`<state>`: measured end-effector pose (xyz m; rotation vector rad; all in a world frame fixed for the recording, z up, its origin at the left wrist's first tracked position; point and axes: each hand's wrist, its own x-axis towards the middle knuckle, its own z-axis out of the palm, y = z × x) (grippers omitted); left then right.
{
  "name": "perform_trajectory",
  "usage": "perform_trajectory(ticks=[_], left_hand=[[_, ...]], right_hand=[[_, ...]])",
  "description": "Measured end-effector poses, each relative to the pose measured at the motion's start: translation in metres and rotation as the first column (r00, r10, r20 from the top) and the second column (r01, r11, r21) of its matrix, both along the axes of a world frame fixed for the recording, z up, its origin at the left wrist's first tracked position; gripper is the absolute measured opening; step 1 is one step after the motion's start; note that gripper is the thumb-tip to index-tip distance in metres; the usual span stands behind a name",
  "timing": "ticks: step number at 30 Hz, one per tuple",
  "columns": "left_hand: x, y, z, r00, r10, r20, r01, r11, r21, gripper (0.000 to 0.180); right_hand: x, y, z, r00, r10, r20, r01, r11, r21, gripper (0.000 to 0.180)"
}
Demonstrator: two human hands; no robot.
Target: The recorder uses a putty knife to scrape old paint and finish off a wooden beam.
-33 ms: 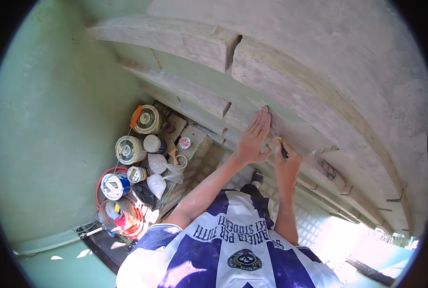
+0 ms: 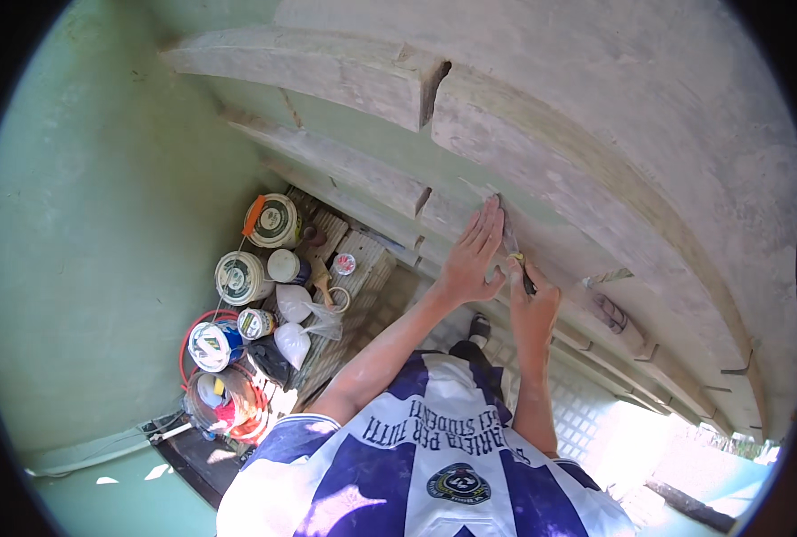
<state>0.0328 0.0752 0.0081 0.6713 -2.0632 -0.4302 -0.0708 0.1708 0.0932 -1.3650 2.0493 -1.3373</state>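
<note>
My left hand (image 2: 472, 259) lies flat with its fingers stretched out along a pale, plastered ledge (image 2: 372, 170) of the wall. Its fingertips reach the upper edge of the ledge, and the thumb points aside toward my right hand. In my right hand (image 2: 534, 306) is a putty knife (image 2: 529, 281) with a dark handle and a yellow collar. Its thin blade runs up from the collar, close beside the left fingers; whether those fingers press on it I cannot tell.
A curved ledge (image 2: 586, 161) with a notch runs above my hands. A brownish bundle (image 2: 610, 313) lies on the lower ledge to the right. At the left, lidded buckets (image 2: 273, 221), white-filled plastic bags (image 2: 292, 345) and a tape roll (image 2: 338, 300) stand on wooden boards (image 2: 363, 255).
</note>
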Motion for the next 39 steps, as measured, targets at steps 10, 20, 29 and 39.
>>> perform_trajectory(ticks=[10, 20, 29, 39], left_hand=[[-0.005, -0.005, -0.002, 0.992, 0.059, -0.114, -0.063, 0.998, -0.025, 0.089], [-0.026, -0.004, -0.002, 0.958, 0.155, -0.241, -0.157, 0.988, 0.01, 0.083], [-0.001, 0.002, -0.004, 0.994, -0.028, -0.103, 0.03, 0.999, 0.02, 0.085], [0.005, -0.007, -0.01, 0.993, 0.021, -0.117, -0.015, 0.999, 0.047, 0.088]], right_hand=[[0.0, -0.007, 0.012, 0.997, -0.011, -0.079, 0.019, 0.995, 0.097, 0.03], [-0.001, -0.032, 0.001, 0.986, 0.081, -0.146, -0.085, 0.996, -0.02, 0.028], [-0.007, -0.001, 0.015, 0.995, 0.075, -0.06, -0.065, 0.986, 0.154, 0.033], [0.003, -0.012, -0.011, 0.997, 0.021, -0.069, -0.016, 0.997, 0.076, 0.035]])
